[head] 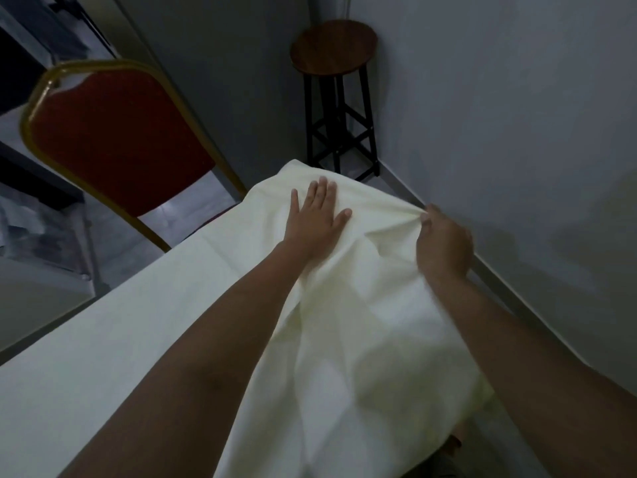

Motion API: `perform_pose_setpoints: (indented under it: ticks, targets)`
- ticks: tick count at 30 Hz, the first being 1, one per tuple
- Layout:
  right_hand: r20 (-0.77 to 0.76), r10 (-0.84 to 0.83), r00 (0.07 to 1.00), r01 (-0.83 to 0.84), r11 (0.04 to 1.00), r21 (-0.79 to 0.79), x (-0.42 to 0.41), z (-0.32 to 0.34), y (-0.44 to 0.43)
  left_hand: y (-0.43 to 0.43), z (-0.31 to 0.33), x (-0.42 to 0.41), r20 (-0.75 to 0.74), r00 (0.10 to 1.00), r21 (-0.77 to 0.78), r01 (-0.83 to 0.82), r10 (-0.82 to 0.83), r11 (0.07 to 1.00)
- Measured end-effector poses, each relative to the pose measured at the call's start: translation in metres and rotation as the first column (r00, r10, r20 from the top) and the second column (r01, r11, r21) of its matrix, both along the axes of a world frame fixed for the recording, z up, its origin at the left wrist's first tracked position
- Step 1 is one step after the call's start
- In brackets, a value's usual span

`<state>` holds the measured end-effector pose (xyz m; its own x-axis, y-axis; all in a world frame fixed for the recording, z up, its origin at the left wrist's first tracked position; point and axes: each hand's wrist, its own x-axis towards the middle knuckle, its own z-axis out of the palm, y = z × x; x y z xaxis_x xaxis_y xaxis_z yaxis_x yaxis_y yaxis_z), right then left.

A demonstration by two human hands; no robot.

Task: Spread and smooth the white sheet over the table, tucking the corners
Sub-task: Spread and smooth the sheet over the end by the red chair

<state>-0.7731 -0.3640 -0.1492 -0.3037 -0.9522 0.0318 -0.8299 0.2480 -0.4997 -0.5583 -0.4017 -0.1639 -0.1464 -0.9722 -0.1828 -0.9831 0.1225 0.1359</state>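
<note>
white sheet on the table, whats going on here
A person is spreading the white sheet out. The left hand presses flat on it near the far end, while the right hand pinches its edge on the side by the wall, bunching the cloth. Wrinkles run between the hands. A red chair and a stool stand beyond.

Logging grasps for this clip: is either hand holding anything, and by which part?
The right hand pinches the white sheet at its wall-side edge; the left hand only presses flat on it.

Head camera looks steeply down, close over table (103, 339).
</note>
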Motion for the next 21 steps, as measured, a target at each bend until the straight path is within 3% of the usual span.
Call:
perform_pose_setpoints:
  ticks: [5, 11, 16, 21]
  targets:
    - [-0.015, 0.127, 0.992, -0.127, 0.992, -0.012, 0.004, 0.01, -0.01, -0.032, 0.002, 0.004, 0.031, 0.998, 0.063, -0.048, 0.046, 0.997]
    - [-0.023, 0.373, 0.928, -0.373, 0.927, -0.023, 0.032, -0.003, 0.081, -0.059, 0.001, 0.026, -0.01, 0.989, 0.05, -0.145, 0.146, 0.988]
    - [-0.229, 0.432, 0.872, -0.411, 0.902, 0.134, 0.021, -0.02, 0.12, -0.037, -0.005, 0.019, -0.167, 0.919, 0.011, -0.361, 0.358, 0.932]
    - [-0.292, 0.457, 0.84, -0.433, 0.889, 0.145, 0.012, -0.018, 0.134, -0.014, -0.005, -0.008, -0.165, 0.939, 0.028, -0.302, 0.302, 0.953]
